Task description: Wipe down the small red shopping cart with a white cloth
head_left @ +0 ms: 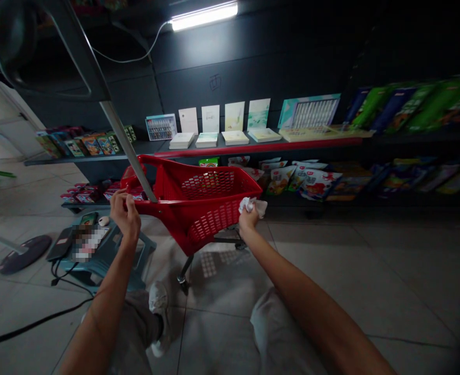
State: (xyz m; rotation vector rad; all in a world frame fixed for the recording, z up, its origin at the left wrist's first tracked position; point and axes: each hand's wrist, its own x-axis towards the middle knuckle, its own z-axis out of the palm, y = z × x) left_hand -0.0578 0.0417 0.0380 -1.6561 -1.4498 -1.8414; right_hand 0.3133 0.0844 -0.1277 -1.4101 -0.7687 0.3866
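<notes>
A red plastic shopping cart (210, 221) stands side-on in front of me, with perforated walls and a metal frame on casters. My left hand (126, 213) is at its handle end on the left, fingers bent and closed on the near edge. At the basket's right front corner, my right hand (248, 217) grips a crumpled white tissue (249, 204), pressed against the rim. Part of the tissue sticks out to the right of my fingers. The fingertips of the right hand are partly hidden by the tissue.
A grey pole (123, 140) crosses in front of the cart's left end. A blue-grey stool (136, 268) holds devices, with cables trailing from it. Behind the cart, a dark shelf (222, 151) carries books, boxes and snack bags. A round stand base (25, 254) sits at left.
</notes>
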